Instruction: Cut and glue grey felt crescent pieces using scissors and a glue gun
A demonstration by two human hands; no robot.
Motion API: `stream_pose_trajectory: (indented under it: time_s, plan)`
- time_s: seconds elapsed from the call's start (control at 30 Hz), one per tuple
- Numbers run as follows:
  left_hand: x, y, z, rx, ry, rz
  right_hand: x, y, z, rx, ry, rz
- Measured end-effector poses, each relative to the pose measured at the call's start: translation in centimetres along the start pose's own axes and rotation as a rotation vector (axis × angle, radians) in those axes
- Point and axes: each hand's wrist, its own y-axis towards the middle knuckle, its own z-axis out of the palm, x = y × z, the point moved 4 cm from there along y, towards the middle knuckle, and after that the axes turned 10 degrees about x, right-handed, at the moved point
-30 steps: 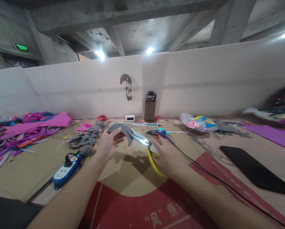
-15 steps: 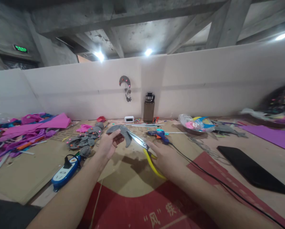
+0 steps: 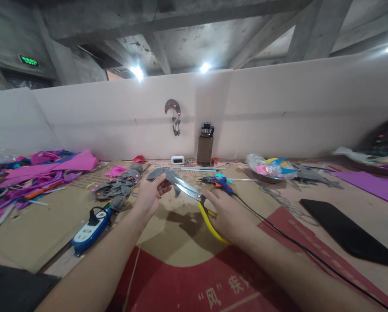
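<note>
My left hand [image 3: 152,193] pinches a grey crescent of felt [image 3: 171,174] above the cardboard [image 3: 171,251]. In my right hand [image 3: 226,212] is a pair of scissors [image 3: 187,189] with yellow handles. Their blades lie at the inner edge of the crescent, near its right-hand tip; I cannot tell whether they have cut into it. A blue glue gun [image 3: 224,185] rests just beyond my right hand, its black cord running off to the right. Grey felt pieces with pink beads [image 3: 115,187] lie left of my left hand.
A blue-and-white power strip [image 3: 91,232] sits left, a black phone-like slab [image 3: 346,232] right. Behind stand a small white clock [image 3: 177,160], a dark bottle [image 3: 205,147] and a bowl of bagged scraps [image 3: 272,171]. A crescent ornament [image 3: 172,106] hangs on the wall. Pink felt [image 3: 53,167] is heaped left.
The camera view has shifted slightly, so the scene sits a little to the right. The blades look more closed at the crescent's inner edge; both hands keep their holds.
</note>
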Motion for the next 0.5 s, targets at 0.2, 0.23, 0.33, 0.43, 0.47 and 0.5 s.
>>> stream_pose_trajectory:
  time_s: [0.2,0.23,0.33,0.43,0.47,0.5]
  plan:
    - [0.11,-0.04,-0.01,0.014,-0.001,0.020,0.52,-0.40,-0.51,0.003,-0.136,0.045]
    - [0.17,-0.02,-0.02,0.021,0.003,0.022,0.55,-0.41,-0.57,0.002,-0.153,0.055]
    - [0.31,-0.01,0.01,0.037,0.018,0.023,0.59,-0.42,-0.54,0.006,-0.185,0.063]
    - [0.27,-0.12,0.22,0.054,0.037,0.039,0.50,-0.40,-0.27,0.018,-0.175,0.054]
    - [0.22,-0.16,0.30,0.057,0.042,0.047,0.47,-0.38,-0.17,0.025,-0.165,0.049]
    - [0.18,-0.20,0.36,0.058,0.046,0.054,0.45,-0.35,-0.07,0.032,-0.157,0.043]
